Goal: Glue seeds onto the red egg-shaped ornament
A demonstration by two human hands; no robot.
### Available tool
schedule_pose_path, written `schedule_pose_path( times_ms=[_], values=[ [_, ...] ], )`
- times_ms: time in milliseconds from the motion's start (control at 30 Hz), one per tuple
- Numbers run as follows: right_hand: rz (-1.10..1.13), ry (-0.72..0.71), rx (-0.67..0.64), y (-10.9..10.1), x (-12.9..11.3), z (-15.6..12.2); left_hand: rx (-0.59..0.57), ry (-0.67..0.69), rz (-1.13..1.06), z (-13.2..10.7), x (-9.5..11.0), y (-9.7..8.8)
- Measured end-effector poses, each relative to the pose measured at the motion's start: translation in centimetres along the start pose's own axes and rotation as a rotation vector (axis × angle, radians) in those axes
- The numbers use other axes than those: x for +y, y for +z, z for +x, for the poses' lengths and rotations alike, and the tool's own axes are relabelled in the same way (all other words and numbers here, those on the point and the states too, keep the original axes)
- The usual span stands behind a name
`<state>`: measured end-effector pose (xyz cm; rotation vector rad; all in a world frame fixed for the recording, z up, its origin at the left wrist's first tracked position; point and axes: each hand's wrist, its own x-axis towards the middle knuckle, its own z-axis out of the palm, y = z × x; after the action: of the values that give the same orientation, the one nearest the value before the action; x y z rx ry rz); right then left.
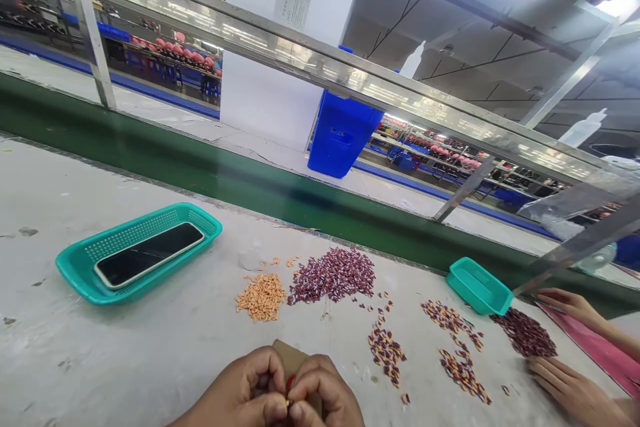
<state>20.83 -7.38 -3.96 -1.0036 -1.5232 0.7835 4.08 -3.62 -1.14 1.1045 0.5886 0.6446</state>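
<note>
My left hand (pixel 253 390) and my right hand (pixel 327 392) meet at the near edge of the table, fingertips pinched together. A tiny yellowish piece (pixel 288 403) shows between the left thumb and the right fingertips; the fingers hide most of what is held. Behind them are a brown card-like piece (pixel 291 355) and a bit of something red (pixel 291 382). Just beyond lie a heap of small orange pieces (pixel 261 297) and a larger heap of small maroon pieces (pixel 335 273). To the right, a scattered group of joined orange-and-maroon pieces (pixel 387 350) rests on the table.
A green basket (pixel 75 273) holding a phone (pixel 150 255) stands at left. At right are more two-coloured pieces (pixel 463 373), a small green tray (pixel 480 285), a dark maroon heap (pixel 527 332) and another person's hands (pixel 575 387). A metal rail (pixel 300 57) crosses above.
</note>
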Motion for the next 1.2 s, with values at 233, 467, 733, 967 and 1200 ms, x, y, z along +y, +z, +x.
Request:
schedule_pose_path(
  times_ms=[233, 467, 733, 967, 1200],
  values=[
    [-0.962, 0.209, 0.086, -10.5, 1.5, 0.5, 0.207, -0.023, 0.071, 0.4, 1.0, -1.5],
    [-1.224, 0.352, 0.061, -17.1, 1.9, 2.8, 0.305, 0.008, 0.185, 0.6, 2.6, -3.5],
    [-1.429, 0.503, -0.026, -17.8, 5.3, 9.6, 0.406, 0.060, 0.381, -0.2, 2.4, -6.7],
    [-1.387, 0.529, -0.083, -18.0, 5.7, 10.5, 0.508, 0.056, 0.533, -0.9, 4.3, -7.2],
    [-1.018, 0.421, -0.029, -15.4, 3.9, 9.4, 0.287, 0.065, 1.065, 1.5, 6.3, -5.6]
  ],
)
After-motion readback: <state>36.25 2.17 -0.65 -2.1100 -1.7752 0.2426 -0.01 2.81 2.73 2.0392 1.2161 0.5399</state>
